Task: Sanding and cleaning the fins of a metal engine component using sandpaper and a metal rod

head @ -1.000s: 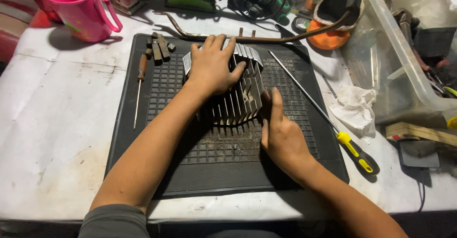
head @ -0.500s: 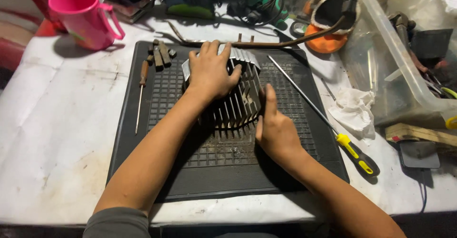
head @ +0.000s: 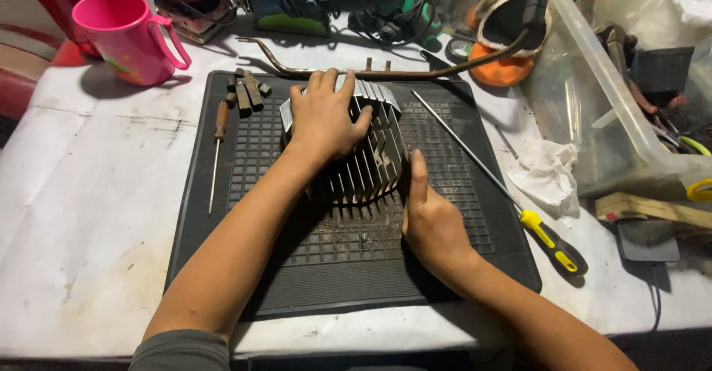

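Observation:
A finned metal engine cylinder (head: 371, 160) lies on a black gridded rubber mat (head: 297, 267) in the middle of the table. My left hand (head: 324, 119) rests flat on top of it with fingers spread over its far side. My right hand (head: 430, 219) presses against its near right edge, thumb pointing up along the fins. Both hands grip the part between them.
A long yellow-handled screwdriver (head: 552, 241) lies across the mat's right edge. A small wooden-handled screwdriver (head: 218, 145) and several small metal blocks (head: 247, 89) sit at the mat's left. A pink mug (head: 126, 37), power tools (head: 297, 0), a crumpled rag (head: 549, 174) and a clear plastic bin (head: 615, 104) surround the mat.
Both hands stay on the finned cylinder. The right thumb has slid slightly higher along its side, and the view has shifted a little.

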